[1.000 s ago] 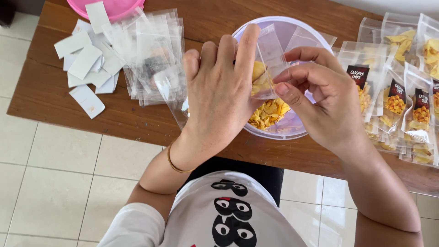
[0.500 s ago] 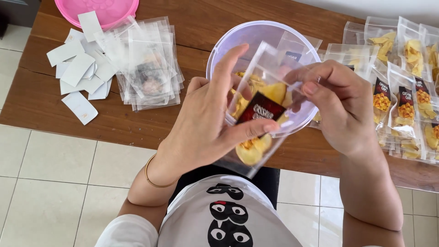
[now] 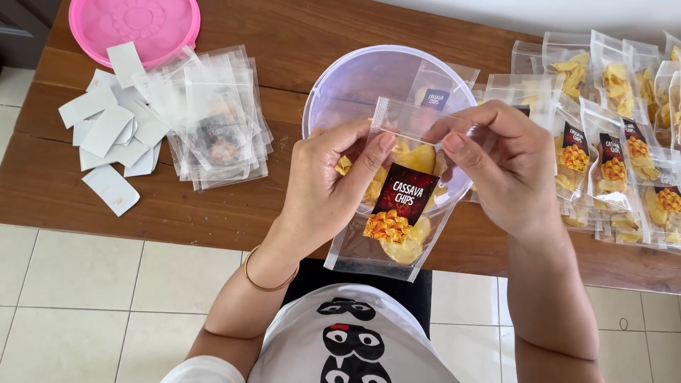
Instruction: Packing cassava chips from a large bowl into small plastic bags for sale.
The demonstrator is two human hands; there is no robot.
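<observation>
pouch (image 3: 394, 213): held upright over bowl, long axis hanging down from the fingertips
left hand (image 3: 328, 183): upper left edge pinched
right hand (image 3: 507, 167): top seal strip pinched, right side
bowl (image 3: 340, 89): just behind
filled pouches (image 3: 610, 163): right of right hand

The pink lid (image 3: 138, 28) is cut off by the top edge, and the filled packets (image 3: 617, 142) run out past the right edge. The clear pouch (image 3: 397, 191) and both hands cover much of the bowl (image 3: 369, 71), so how many chips lie in it cannot be told. The stacked empty pouches (image 3: 216, 117) overlap too much to count. The bench (image 3: 284, 42) passes beyond the frame at top and right.
</observation>
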